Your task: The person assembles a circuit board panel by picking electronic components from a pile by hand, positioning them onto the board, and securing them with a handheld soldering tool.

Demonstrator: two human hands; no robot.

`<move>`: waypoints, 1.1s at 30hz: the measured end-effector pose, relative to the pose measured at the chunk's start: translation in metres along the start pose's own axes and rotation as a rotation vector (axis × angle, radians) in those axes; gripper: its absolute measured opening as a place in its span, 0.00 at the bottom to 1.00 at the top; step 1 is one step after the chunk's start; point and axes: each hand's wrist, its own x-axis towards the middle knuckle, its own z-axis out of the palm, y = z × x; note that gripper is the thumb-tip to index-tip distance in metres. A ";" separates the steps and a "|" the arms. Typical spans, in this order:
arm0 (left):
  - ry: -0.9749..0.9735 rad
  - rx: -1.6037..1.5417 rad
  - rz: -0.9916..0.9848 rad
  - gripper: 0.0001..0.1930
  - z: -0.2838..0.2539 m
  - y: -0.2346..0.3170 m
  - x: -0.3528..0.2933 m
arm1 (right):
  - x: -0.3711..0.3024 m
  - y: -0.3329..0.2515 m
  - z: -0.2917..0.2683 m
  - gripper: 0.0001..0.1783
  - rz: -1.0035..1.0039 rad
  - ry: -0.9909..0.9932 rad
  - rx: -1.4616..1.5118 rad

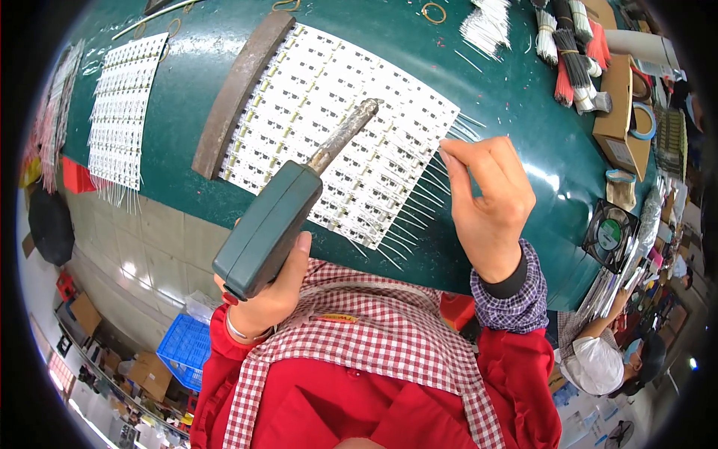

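A soldering iron with a dark green body (273, 224) is gripped in my left hand (273, 299). Its worn metal barrel slants up and right, the tip lying over a white circuit-board panel (299, 97). Rows of small dark parts cover the panel, and thin white wires (407, 232) stick out from its right and lower right edge. My right hand (493, 198) is at that right edge, thumb and index finger pinched together among the wire ends. Whatever lies between those fingertips is too small to make out. A brown bar (243, 93) rests along the panel's left side.
Another wired panel (127, 112) lies at the left of the green table (183, 97). White wires (486, 26) lie at the back, with wire bundles (572, 63) farther right. A cardboard box (617, 112) and a fan (609, 236) stand right. A co-worker (598, 367) sits at lower right.
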 end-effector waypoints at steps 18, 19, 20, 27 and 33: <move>-0.105 -0.184 0.093 0.08 0.011 0.005 0.026 | -0.003 0.021 0.044 0.13 -0.053 0.079 0.016; -0.107 -0.176 0.099 0.08 0.012 0.004 0.027 | -0.003 0.022 0.044 0.13 -0.053 0.079 0.015; -0.108 -0.176 0.099 0.08 0.012 0.004 0.028 | -0.003 0.022 0.044 0.13 -0.053 0.076 0.009; -0.140 -0.167 0.096 0.08 0.011 0.006 0.028 | -0.004 0.021 0.044 0.13 -0.066 0.074 -0.005; -0.090 -0.169 0.047 0.12 0.004 -0.004 0.004 | -0.003 0.022 0.045 0.12 -0.076 0.077 -0.006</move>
